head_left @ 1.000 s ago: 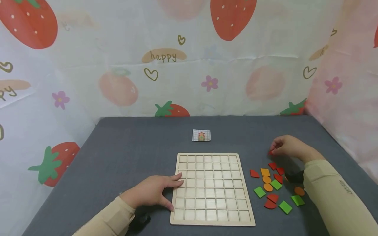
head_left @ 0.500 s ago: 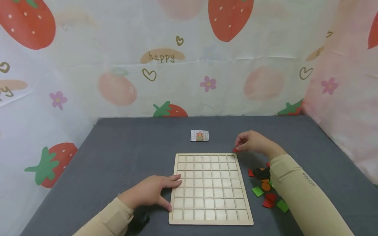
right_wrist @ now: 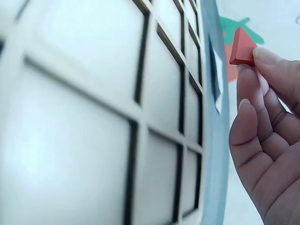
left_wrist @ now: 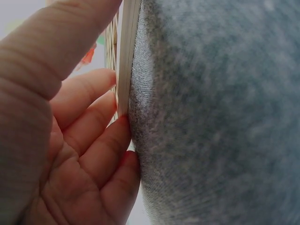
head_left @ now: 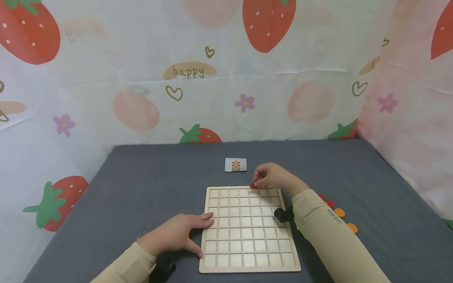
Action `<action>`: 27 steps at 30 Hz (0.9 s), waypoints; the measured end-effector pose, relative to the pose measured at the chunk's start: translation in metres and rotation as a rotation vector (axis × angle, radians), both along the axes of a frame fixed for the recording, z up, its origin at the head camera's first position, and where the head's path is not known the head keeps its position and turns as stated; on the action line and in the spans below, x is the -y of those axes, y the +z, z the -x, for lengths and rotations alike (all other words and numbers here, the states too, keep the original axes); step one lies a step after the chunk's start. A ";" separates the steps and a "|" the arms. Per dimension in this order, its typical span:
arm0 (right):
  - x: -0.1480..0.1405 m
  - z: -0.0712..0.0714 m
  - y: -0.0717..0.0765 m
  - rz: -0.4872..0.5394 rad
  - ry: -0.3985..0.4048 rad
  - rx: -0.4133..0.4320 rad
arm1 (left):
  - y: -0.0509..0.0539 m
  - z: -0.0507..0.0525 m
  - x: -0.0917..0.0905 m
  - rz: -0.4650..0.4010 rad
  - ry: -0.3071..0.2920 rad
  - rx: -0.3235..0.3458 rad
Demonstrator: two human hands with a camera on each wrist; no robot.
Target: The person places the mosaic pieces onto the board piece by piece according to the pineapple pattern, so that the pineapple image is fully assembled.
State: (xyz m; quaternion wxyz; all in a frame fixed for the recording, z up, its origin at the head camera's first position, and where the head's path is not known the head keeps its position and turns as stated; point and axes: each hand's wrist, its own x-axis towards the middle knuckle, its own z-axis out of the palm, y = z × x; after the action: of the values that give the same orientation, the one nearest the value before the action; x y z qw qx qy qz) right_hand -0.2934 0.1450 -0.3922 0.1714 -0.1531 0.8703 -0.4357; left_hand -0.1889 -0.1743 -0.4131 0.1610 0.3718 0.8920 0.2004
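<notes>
A wooden grid board [head_left: 249, 269] lies on the grey cloth, its square cells bare. My left hand [head_left: 177, 232] rests at its left edge, fingers fairly straight; in the left wrist view the fingertips [left_wrist: 123, 123] touch the board's side. Over the far edge of the board, my right hand [head_left: 276, 175] pinches a red triangular tile [right_wrist: 243, 48] between thumb and forefinger. In the head view that tile is mostly covered by the fingers. A small card [head_left: 235, 165] with a coloured pattern on a grid lies beyond the board.
Right of the board lie loose tiles, largely hidden by my right sleeve [head_left: 329, 228]; orange round tiles [head_left: 339, 212] and red tiles [head_left: 330, 203] show past it. A black wrist device [head_left: 283, 215] hangs over the board's right side. A printed curtain stands behind the table.
My right hand has carried the red tile leftward from the loose tiles to the board's far edge. My left hand stays at the board's left side. The head view has shifted slightly.
</notes>
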 end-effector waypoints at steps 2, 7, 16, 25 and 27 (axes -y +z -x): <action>0.005 0.001 -0.003 -0.013 0.004 -0.009 | 0.000 -0.001 0.001 -0.004 0.003 0.012; 0.017 0.002 -0.007 -0.045 0.008 -0.013 | 0.000 -0.001 0.001 -0.005 0.015 0.036; 0.032 0.002 -0.010 -0.106 0.032 -0.037 | 0.000 0.001 0.000 0.004 0.013 0.031; 0.037 0.002 -0.010 -0.161 0.031 -0.040 | 0.003 -0.002 -0.001 0.000 0.019 0.047; 0.038 0.001 -0.009 -0.163 0.026 -0.037 | 0.004 -0.002 -0.001 -0.001 0.020 0.051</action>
State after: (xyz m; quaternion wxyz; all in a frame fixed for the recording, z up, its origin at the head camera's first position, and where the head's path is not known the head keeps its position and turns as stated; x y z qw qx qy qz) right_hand -0.2944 0.1072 -0.4011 0.1730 -0.1578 0.9038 -0.3581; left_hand -0.1872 -0.1734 -0.4094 0.1813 0.3578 0.8912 0.2118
